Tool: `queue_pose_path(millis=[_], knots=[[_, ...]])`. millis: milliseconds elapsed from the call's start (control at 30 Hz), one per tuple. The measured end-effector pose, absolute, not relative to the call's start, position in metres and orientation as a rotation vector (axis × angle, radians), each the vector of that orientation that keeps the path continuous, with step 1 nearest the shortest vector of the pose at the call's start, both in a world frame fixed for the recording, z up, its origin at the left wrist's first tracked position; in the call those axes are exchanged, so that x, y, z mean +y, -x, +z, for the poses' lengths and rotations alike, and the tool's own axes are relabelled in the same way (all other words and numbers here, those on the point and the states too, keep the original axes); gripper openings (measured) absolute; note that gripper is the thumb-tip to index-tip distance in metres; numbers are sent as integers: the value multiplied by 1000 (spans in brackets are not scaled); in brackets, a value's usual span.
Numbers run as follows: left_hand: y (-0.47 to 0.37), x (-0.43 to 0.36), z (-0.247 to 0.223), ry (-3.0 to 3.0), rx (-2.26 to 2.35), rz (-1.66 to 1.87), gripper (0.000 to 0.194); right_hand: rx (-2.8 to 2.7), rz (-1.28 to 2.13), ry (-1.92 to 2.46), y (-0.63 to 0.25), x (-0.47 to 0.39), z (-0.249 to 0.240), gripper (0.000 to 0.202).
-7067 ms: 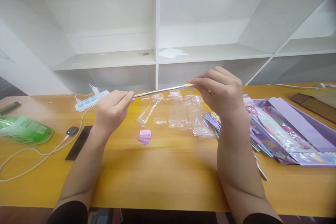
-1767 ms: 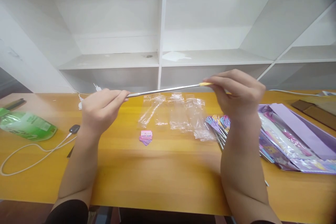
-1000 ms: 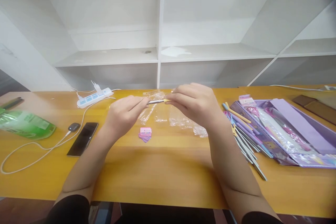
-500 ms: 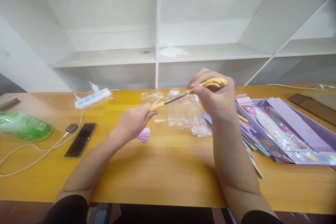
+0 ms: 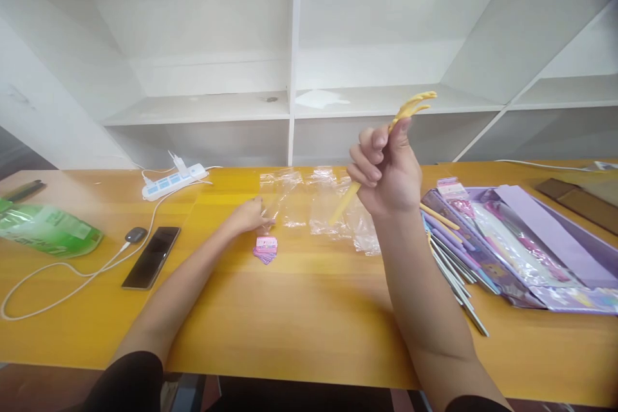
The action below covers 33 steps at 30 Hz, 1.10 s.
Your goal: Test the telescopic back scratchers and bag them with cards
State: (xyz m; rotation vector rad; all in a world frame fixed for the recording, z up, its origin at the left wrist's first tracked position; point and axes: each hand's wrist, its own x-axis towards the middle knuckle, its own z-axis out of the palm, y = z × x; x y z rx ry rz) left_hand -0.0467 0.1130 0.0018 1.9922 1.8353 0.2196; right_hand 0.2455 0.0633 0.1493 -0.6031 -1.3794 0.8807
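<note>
My right hand [image 5: 389, 167] is raised over the table, its fingers wrapped round a yellow stick [image 5: 412, 107] whose hand-shaped end points up and right; the plain yellow end sticks out below. At the left edge of some clear plastic bags [image 5: 292, 196], my left hand [image 5: 248, 214] touches a bag with its fingers; whether it grips the film is hard to make out. Just below that hand lies a small fanned stack of pink and purple cards [image 5: 266, 248].
Metal and coloured sticks [image 5: 454, 257] lie beside a purple box [image 5: 570, 248] with wrapped items at the right. On the left are a phone [image 5: 151, 257], a power strip [image 5: 174, 183], cables and a green bottle [image 5: 51, 230]. White shelves [image 5: 203, 109] stand behind.
My left hand has let go of the stick's lower end and moved down to the bags. My right hand has turned and lifted the stick, now more upright.
</note>
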Motion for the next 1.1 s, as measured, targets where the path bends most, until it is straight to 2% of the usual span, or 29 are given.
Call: queue_pose_path(millis=[100,233,400,533,700,800,900,1100], knots=[[49,118,-2,-1932,1787,261,61,-1412,905,571,-243,65,145,67],[47,118,12,-1903,1589,444,38,-1345,992,543,-241,66,145,64],[43,100,44,-1858,1348,835,43,-1362,1009,589,-239,67,142,67],[33,74,63,-1739,1116,1286,39,-1472,1030,656,-225,56,132,77],[20,45,79,-1791,951,1726,34,-1825,713,839,-205,32,127,57],[15,36,89,-1724,880,1896,35,-2038,636,866,-200,25,129,49],[15,32,98,-1624,850,1990,37,-2115,627,882,-199,24,130,46],[16,30,105,-1375,739,1906,36,-2146,643,900,-197,25,129,47]])
